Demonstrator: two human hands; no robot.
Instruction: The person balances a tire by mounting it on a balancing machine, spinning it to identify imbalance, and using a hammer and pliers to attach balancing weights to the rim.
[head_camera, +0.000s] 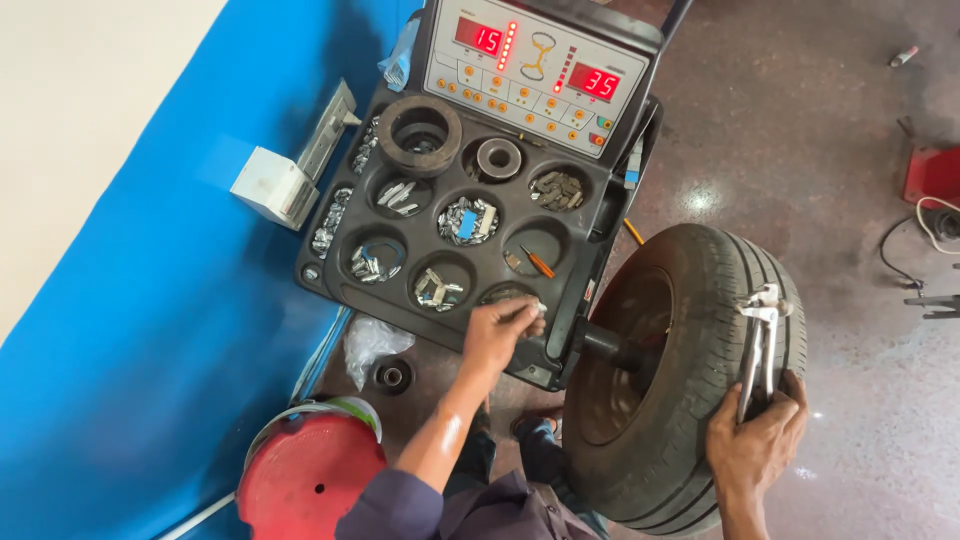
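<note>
My left hand (500, 330) reaches into a round pocket at the near edge of the black tray (590, 215) on top of a wheel balancing machine, its fingers pinched on a small metal weight. My right hand (757, 440) rests on the tread of a black tyre (690, 300) mounted on the machine's shaft and grips the handles of metal pliers (760, 335), whose head lies across the tread. Other pockets in the tray hold several small metal weights (468, 220).
The machine's control panel (530, 65) with red digit displays stands behind the tray. A black ring (420, 135) lies on the tray. A blue wall (170, 300) is on the left, a red round object (310, 480) below, a white box (275, 185) beside the tray.
</note>
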